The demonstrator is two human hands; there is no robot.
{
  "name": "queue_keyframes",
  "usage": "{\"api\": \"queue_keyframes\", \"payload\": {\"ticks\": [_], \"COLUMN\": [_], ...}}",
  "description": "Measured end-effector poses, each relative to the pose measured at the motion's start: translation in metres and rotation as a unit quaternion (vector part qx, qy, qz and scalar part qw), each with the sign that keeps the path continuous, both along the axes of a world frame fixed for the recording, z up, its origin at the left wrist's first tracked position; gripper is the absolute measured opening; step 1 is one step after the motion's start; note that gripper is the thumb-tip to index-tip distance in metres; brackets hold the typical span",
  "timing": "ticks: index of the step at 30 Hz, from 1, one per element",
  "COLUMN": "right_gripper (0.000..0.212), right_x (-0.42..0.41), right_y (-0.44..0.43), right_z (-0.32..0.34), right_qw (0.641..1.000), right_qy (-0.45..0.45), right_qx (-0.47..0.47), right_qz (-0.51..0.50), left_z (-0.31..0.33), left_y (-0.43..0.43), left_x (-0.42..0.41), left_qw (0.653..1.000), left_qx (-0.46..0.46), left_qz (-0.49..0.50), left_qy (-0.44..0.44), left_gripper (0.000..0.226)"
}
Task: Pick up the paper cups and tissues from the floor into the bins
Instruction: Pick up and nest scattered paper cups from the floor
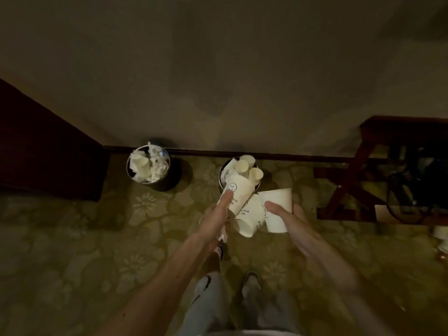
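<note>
Overflow risk: right bin heaped, added cups may roll onto carpet. Left hand grips printed cup, possibly tissue too; right hand clasps plain cup.

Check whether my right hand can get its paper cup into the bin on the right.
Probably yes: the right hand holds the paper cup close to the right bin, nothing between them, though cups already heap above its rim.
</note>
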State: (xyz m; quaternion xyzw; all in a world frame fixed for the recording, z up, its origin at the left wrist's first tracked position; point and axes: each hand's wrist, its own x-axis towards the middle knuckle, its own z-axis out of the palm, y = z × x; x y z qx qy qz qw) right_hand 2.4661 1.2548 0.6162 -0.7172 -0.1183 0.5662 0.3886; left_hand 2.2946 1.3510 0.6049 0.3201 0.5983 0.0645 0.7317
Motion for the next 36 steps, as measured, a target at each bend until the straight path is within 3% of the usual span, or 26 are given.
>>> {"api": "queue_keyframes", "payload": {"ticks": [4, 7, 9, 14, 16, 21, 29, 34, 36], "right_gripper": [0.061, 0.07, 0.07, 0.041, 0.039, 0.077, 0.032, 0.07, 0.073], "right_x": [0.001, 0.004, 0.009, 0.021, 0.026, 0.033, 0.041, 0.042, 0.043], "right_y": [0.043, 0.066, 0.077, 0.094, 0.097, 0.105, 0.134, 0.145, 0.144], "right_z": [-0.039, -0.076, -0.101, -0.169, -0.198, -0.276, -0.389, -0.426, -0.434], "right_qw": [0.999, 0.998, 0.997, 0.992, 0.99, 0.98, 0.97, 0.956, 0.958], "right_qy": [-0.017, -0.009, -0.007, -0.003, 0.008, 0.037, 0.059, 0.102, 0.104], "right_qx": [-0.035, -0.064, -0.073, -0.116, -0.129, -0.157, -0.156, -0.162, -0.165], "right_qz": [0.005, -0.016, -0.031, -0.04, -0.053, -0.116, -0.179, -0.221, -0.21], "left_z": [-0.056, -0.1, -0.13, -0.204, -0.231, -0.302, -0.401, -0.44, -0.451], "left_y": [0.043, 0.069, 0.08, 0.096, 0.102, 0.111, 0.149, 0.162, 0.16], "left_x": [0.009, 0.015, 0.018, 0.031, 0.036, 0.044, 0.071, 0.083, 0.084], "left_qw": [0.999, 0.998, 0.997, 0.993, 0.99, 0.98, 0.976, 0.967, 0.957], "left_qx": [-0.029, -0.036, -0.047, -0.078, -0.071, 0.01, 0.071, 0.097, 0.121], "left_qz": [0.015, 0.025, 0.031, 0.02, 0.017, -0.022, -0.044, -0.041, -0.075], "left_qy": [0.01, 0.044, 0.059, 0.089, 0.117, 0.195, 0.2, 0.233, 0.254], "left_gripper": [0.067, 0.053, 0.058, 0.071, 0.069, 0.061, 0.057, 0.061, 0.061]}}
